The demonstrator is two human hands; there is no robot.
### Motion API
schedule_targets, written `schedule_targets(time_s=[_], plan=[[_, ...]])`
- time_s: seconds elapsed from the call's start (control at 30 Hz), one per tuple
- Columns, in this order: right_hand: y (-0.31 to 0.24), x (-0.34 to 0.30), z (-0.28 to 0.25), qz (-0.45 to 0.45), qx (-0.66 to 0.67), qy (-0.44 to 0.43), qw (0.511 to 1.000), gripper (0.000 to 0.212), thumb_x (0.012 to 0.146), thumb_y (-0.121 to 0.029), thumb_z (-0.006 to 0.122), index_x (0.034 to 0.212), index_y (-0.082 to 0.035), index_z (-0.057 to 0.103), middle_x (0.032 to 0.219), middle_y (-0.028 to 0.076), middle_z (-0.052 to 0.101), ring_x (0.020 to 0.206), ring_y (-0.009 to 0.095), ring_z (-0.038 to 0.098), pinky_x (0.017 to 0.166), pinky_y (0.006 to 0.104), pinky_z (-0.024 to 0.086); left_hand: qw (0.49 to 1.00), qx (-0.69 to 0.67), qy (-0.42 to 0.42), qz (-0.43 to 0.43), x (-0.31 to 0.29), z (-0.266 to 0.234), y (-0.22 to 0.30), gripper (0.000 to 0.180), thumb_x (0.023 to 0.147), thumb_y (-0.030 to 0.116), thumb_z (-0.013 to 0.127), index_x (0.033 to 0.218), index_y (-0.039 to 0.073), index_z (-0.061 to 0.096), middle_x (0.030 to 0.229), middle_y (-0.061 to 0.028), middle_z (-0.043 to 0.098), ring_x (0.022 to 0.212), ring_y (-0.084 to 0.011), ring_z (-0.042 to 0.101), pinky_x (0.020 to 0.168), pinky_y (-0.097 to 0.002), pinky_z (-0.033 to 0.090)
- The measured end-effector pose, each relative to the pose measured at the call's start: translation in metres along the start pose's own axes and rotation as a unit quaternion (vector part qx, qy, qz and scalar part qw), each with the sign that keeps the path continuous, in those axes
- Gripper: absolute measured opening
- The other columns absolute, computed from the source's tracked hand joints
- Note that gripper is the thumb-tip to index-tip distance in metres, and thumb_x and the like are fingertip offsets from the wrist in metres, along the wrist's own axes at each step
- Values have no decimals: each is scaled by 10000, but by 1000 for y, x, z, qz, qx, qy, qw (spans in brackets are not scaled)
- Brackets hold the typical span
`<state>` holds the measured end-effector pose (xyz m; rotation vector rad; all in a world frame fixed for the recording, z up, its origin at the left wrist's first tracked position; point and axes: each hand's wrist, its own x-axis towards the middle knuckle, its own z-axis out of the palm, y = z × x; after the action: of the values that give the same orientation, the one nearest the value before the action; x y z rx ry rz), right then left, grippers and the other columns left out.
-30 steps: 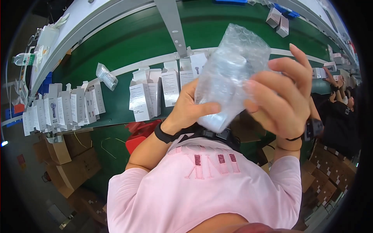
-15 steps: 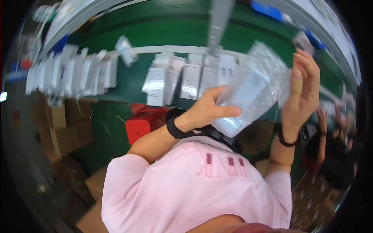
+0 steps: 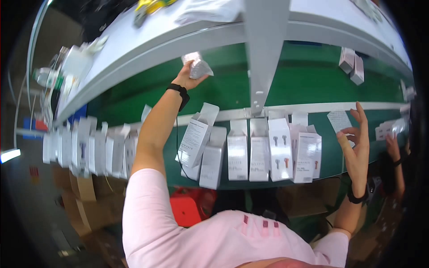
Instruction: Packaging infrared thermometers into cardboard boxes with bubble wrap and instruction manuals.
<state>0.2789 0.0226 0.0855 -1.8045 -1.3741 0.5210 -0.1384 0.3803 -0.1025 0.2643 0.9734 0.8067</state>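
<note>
My left hand (image 3: 190, 77) is stretched to the far side of the green bench, closed on a small bubble-wrap pouch (image 3: 200, 68). Whatever the pouch contains cannot be made out. At the right, my right hand (image 3: 356, 145) is raised over the bench with its fingers apart. Beside its fingertips lies a printed paper sheet (image 3: 339, 120); whether they touch is unclear. Between my arms stand several white cartons, among them a carton with earphone pictures (image 3: 280, 152) and a carton with a raised flap (image 3: 195, 138).
A row of white cartons (image 3: 96, 149) stands left of my arm. Two small boxes (image 3: 352, 66) sit at the far right. A grey post (image 3: 263, 53) rises mid-bench under a white shelf (image 3: 308, 31). A red stool (image 3: 185, 210) is below; another person's hand (image 3: 393, 147) shows right.
My left hand has moved far forward with the bubble-wrap pouch, which was in front of my chest. My right hand has come away from it and lowered. The view has shifted.
</note>
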Motion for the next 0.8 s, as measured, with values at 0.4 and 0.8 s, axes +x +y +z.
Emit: schedule_targets(time_s=[0.4,0.8], plan=[[82,-91,28,200,6,49,979,807,804,-5,658,1499,-137,268,1412,154,424,825,114,571,759,250,493,959,79,-22,270,182,-10,60,503,953,227,551,1391,127,322,1370,-161,426,1242,-367,458,1006,-547,425],[35,-93,2,185,-16,15,983,791,823,-40,646,1505,-133,257,1429,132,410,877,116,563,808,250,459,577,817,-2,23,-41,16,-10,1336,625,780,660,1431,-152,145,1397,-311,398,1339,-290,404,1061,-362,368]])
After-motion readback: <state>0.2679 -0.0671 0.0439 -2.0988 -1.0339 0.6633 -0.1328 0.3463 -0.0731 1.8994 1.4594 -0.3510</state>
